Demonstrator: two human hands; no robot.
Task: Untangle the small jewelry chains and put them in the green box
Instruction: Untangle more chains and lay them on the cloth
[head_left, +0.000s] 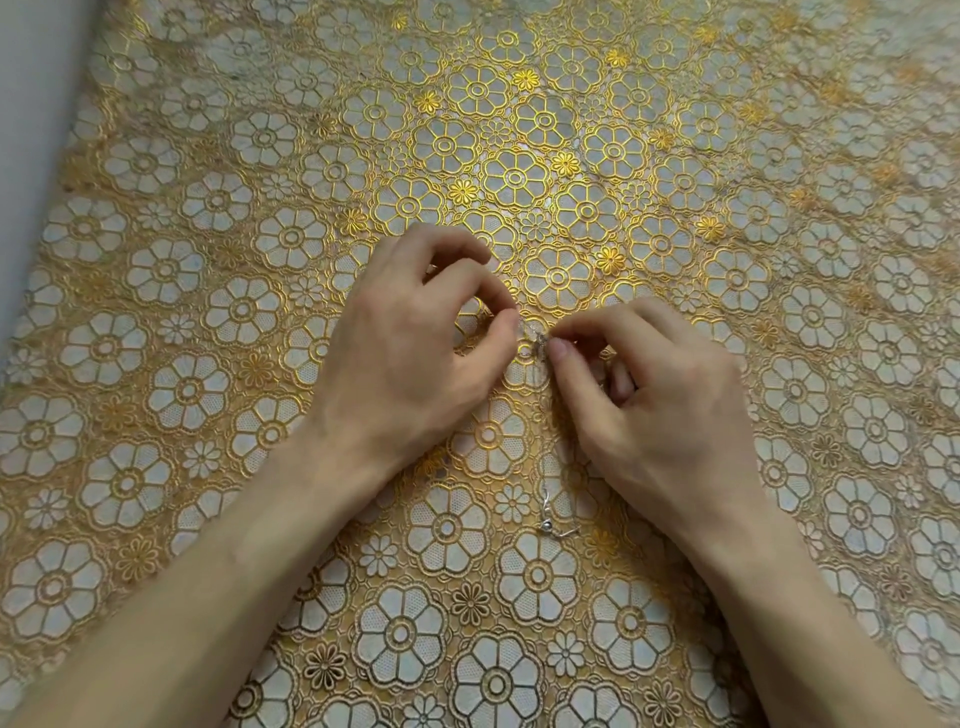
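A thin silver jewelry chain (539, 343) is bunched in a small knot between my two hands, just above the table. My left hand (410, 353) pinches one side of the knot with thumb and forefinger. My right hand (654, 405) pinches the other side with thumb and forefinger. A loose length of the chain hangs down to a clasp end (550, 525) lying on the cloth between my wrists. No green box is in view.
A gold and white floral lace tablecloth (208, 312) covers the whole table. A pale wall or floor strip (31, 130) borders the table's left edge.
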